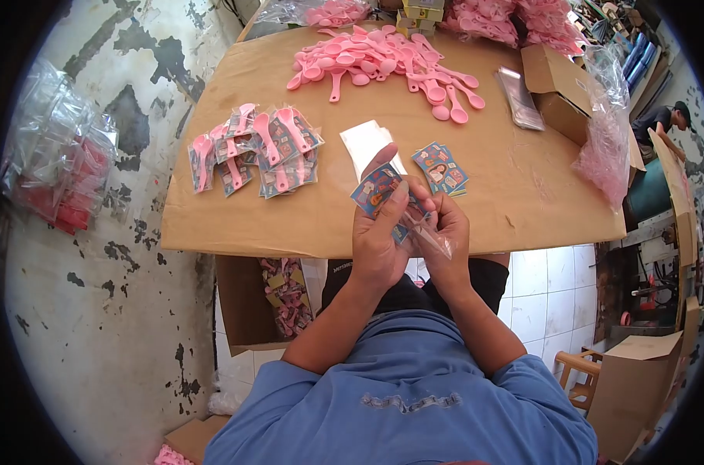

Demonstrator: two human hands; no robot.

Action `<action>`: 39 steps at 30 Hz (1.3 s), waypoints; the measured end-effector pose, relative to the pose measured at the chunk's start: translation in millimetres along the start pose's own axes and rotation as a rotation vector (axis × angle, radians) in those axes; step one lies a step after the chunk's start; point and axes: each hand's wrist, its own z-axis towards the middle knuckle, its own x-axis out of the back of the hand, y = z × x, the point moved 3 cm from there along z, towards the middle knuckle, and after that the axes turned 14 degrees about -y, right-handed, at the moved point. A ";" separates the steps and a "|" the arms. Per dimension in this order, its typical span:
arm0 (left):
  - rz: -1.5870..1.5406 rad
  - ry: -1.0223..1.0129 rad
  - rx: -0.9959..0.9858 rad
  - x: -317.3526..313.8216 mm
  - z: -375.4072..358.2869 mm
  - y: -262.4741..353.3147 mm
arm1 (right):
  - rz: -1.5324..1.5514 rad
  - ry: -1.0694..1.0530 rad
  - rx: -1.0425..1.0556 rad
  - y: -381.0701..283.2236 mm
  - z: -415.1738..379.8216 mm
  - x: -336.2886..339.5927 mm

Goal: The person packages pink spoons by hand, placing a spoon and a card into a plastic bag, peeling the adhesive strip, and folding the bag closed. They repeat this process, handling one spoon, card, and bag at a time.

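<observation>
Just over the table's front edge, my left hand (377,242) is closed, its thumb pressing on a printed blue card (374,190). My right hand (451,246) pinches a clear plastic bag (433,236) right beside it, and the bag overlaps the card's lower part in this view. Beyond my hands lies a stack of clear plastic bags (360,143) on the brown table (274,225). A small pile of printed cards (443,168) rests to the right of it. On the left are several packed pink spoons (278,147), each in a clear bag with a card.
A heap of loose pink spoons (367,58) covers the table's far middle. At the right stand a cardboard box (557,85) and a clear packet (520,99). An open carton (243,302) with packed goods sits below the table. Another person (662,120) bends at the far right.
</observation>
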 end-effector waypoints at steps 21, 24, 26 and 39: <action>0.050 0.381 -0.013 43.7 -12.2 35.5 | -1.502 -0.279 0.163 -4.3 258.6 145.4; 0.048 0.370 0.010 45.6 -18.2 37.1 | -1.507 -0.289 0.052 7.7 267.9 150.8; 0.050 0.373 0.010 49.6 -21.2 39.8 | -1.459 -0.336 0.080 8.7 262.4 153.5; 0.078 0.383 0.024 55.5 -23.8 39.0 | -1.476 -0.517 0.392 -33.8 190.7 119.3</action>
